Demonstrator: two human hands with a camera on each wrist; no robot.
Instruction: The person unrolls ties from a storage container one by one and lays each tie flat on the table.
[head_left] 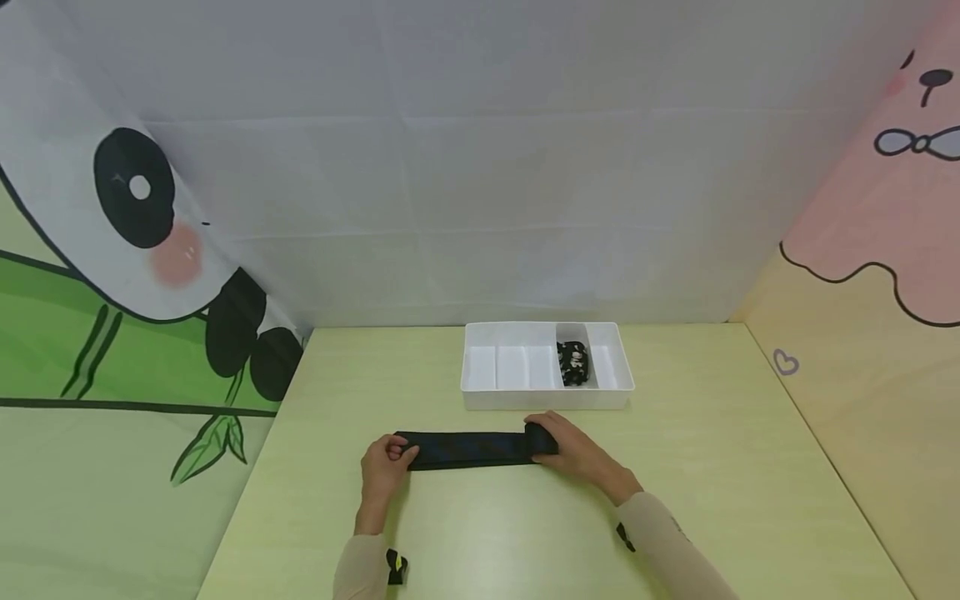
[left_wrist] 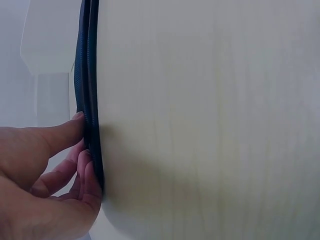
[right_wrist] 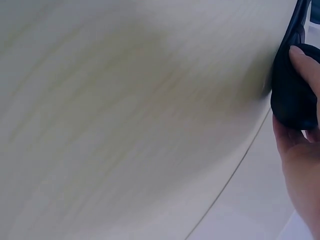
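A folded dark navy cloth strip stretches sideways between both hands over the table, its right end wound into a thick roll. At the flat left end, my left hand pinches the cloth between thumb and fingers. My right hand grips the roll from the right side. Layered edges of the strip show in the left wrist view, with the left hand holding them. In the right wrist view the rounded roll sits between the thumb and fingers of the right hand.
Behind the strip stands a white divided tray, with a dark flower-patterned cloth bundle in one right-hand compartment. The pale table meets a white cloth backdrop at the back and printed panels at both sides.
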